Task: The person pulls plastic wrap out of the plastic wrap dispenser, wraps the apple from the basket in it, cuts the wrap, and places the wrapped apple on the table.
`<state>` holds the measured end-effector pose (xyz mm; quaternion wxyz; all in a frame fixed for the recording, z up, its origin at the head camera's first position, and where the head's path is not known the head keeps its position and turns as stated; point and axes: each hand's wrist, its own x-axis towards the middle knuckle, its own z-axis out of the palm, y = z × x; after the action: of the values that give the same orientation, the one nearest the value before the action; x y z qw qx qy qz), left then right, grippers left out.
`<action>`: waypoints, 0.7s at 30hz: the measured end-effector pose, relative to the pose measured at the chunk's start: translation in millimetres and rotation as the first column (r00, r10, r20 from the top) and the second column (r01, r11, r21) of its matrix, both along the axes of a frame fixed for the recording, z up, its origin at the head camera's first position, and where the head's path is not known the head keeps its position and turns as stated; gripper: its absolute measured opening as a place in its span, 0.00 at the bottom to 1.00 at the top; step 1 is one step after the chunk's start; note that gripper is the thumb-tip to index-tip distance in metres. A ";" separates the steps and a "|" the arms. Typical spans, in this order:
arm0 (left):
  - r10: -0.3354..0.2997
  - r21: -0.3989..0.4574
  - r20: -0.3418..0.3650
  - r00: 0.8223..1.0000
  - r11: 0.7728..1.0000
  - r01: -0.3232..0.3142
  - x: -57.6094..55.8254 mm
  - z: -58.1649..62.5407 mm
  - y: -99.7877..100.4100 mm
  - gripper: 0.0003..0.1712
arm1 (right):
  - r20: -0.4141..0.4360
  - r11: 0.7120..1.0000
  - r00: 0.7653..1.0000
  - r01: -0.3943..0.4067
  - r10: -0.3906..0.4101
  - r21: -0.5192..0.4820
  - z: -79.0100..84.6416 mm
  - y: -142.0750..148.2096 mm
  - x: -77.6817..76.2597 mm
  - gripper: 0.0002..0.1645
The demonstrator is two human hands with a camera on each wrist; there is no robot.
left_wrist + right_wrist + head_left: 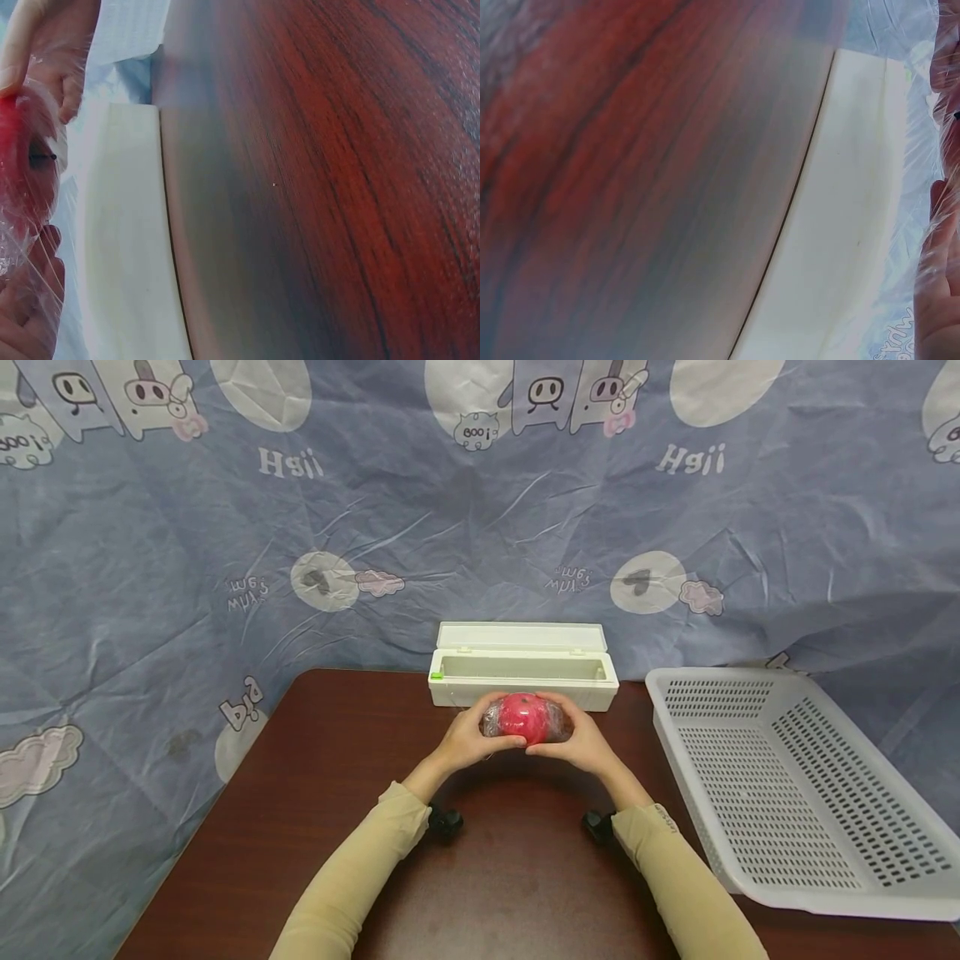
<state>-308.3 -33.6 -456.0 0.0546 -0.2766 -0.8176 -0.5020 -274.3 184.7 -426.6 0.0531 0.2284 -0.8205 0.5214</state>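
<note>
A red apple [523,717] wrapped in clear cling film is held up between both hands, over the far part of the table. My left hand [467,737] grips its left side, thumb along the front and fingers behind. On the other side my right hand [583,740] grips it the same way, the two thumb tips close together. Bunched film shows under the fingers at both sides. In the left wrist view the wrapped apple [22,161] shows at the left edge, with loose film stretching below it. Just behind the hands stands a white cling film dispenser box [522,693], its lid raised.
A white perforated plastic basket [675,760] stands on the right side of the brown wooden table [315,760]. Behind the table hangs a blue-grey printed cloth [465,527].
</note>
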 end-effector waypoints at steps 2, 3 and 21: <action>0.010 -0.012 0.008 1.000 1.000 -0.010 0.5 1.3 0.7 0.44 | 0.008 1.000 1.000 0.012 -0.012 0.004 0.6 0.3 -0.9 0.49; 0.011 -0.016 0.011 1.000 1.000 -0.011 0.6 1.8 1.0 0.45 | 0.014 1.000 1.000 0.017 -0.017 0.004 0.6 0.4 -1.5 0.49; -0.013 -0.051 -0.076 0.997 0.999 0.010 -8.8 -0.5 -0.5 0.50 | 0.077 0.998 0.996 0.055 -0.052 -0.028 -27.0 9.0 -27.6 0.45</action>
<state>-317.0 -34.0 -456.5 0.0761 -0.3017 -0.8257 -0.4706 -301.9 193.7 -453.6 0.0391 0.1854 -0.8199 0.5402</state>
